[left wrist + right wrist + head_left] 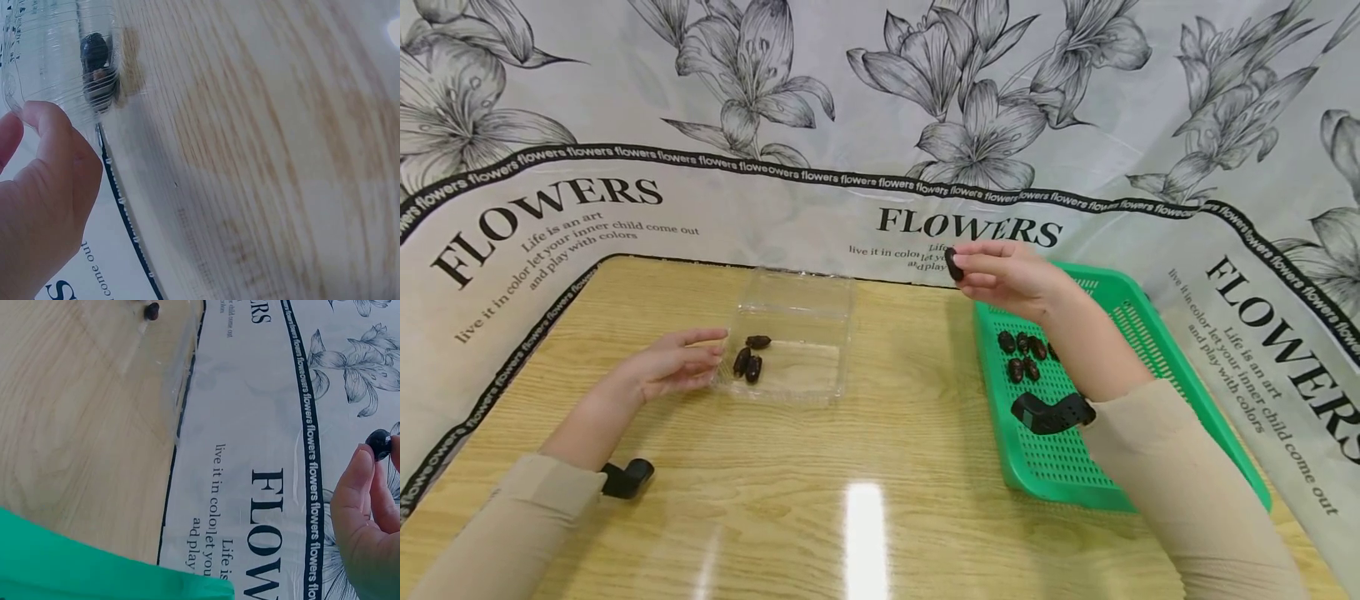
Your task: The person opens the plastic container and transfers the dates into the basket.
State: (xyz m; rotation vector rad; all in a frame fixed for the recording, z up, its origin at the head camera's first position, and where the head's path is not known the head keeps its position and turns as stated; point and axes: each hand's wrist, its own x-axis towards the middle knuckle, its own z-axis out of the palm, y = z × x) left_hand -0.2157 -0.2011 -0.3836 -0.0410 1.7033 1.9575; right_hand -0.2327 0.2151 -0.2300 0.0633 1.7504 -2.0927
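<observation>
My right hand (1011,275) pinches a dark, glossy date (954,264) between fingertips and thumb, raised over the far left edge of the green basket (1022,473). In the right wrist view the same date (379,444) shows at the fingertips. A clear plastic box (808,371) with its lid (793,292) folded back lies on the table at the left. Three dates (754,368) lie near its left wall. My left hand (673,364) rests beside that wall, fingers extended, with fingertips right at the rim in the left wrist view.
Several more dates (1016,369) sit in the slotted basket, part of them behind my right arm. The wooden table (910,433) runs between box and basket. A flower-printed cloth (820,200) rises behind the table and along both sides.
</observation>
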